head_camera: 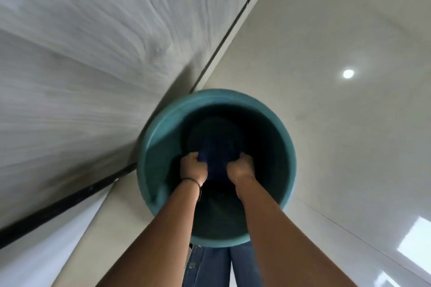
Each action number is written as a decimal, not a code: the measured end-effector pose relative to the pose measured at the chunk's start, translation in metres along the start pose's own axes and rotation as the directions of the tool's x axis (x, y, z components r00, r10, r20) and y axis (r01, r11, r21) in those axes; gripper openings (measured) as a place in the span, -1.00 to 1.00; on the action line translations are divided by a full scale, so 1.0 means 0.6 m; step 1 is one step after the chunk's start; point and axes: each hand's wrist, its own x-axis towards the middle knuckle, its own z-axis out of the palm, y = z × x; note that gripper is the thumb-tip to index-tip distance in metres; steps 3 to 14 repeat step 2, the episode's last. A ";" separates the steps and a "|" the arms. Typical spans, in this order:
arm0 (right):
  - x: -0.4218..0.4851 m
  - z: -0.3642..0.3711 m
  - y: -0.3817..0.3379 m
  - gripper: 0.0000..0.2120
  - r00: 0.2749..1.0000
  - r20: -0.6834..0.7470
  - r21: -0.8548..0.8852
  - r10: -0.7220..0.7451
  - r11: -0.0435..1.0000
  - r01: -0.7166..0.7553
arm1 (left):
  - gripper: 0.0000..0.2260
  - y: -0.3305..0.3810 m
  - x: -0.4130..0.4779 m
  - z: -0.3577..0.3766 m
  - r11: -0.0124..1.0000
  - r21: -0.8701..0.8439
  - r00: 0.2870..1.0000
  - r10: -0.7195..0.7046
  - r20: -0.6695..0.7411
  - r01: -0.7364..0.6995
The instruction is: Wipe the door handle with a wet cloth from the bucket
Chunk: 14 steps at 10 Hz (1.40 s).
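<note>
Cloth point(215, 156), dark blue, hangs bunched between the two hands inside the teal bucket point(288, 147), near the middle of its mouth and below the rim. The left hand point(193, 166) is closed on the cloth's left side, and the right hand point(240, 168) is closed on its right side, fists close together with the fabric gathered between them. That paired grip looks like wringing or lifting: held over the bucket's interior, any water squeezed out would fall back in rather than onto the floor point(338, 123). A thin dark band point(193, 180) circles the left wrist. Both forearms reach down over the near rim, which is partly hidden by them.

The bucket stands on the pale tiled floor, its far-left edge just beside the foot of a grey wood-grain panel point(81, 65), which may be the door; a dark strip point(70, 200) runs along its base. No door handle is visible, so the wiping itself appears not yet begun. Whether water sits in the bucket cannot be told, as its depth is dark. Blue denim legs point(210, 268) show below the near rim. The picture is blurred toward the left.
</note>
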 end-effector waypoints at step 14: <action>0.079 0.032 0.010 -0.55 0.996 -0.045 -0.098 0.079 0.992 -0.083 | -0.59 -0.011 0.057 0.036 0.993 -0.041 0.990 -0.111 -0.090 0.108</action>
